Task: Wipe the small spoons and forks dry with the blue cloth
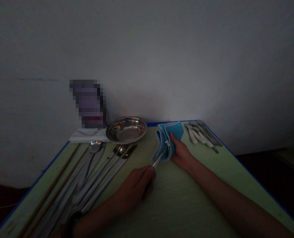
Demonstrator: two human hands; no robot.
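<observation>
My left hand (139, 183) is closed around one end of a slim, pale metal utensil (158, 161), which points up and to the right. Its far end lies against the folds of a blue cloth (175, 130) with light edging, so I cannot make out its kind. The folded cloth is gripped by my right hand (181, 153), with the thumb on its near side. Both hands are above the middle of a pale green table (186, 205). Behind them, to the left, stands a shiny metal bowl (127, 134).
Long spoons, knives and chopsticks (62, 173) cover the table's left side. Several pieces of cutlery with white or metal handles (201, 135) lie at the back right. A blurred-out upright device (89, 104) rests on a white base (87, 135) by the wall.
</observation>
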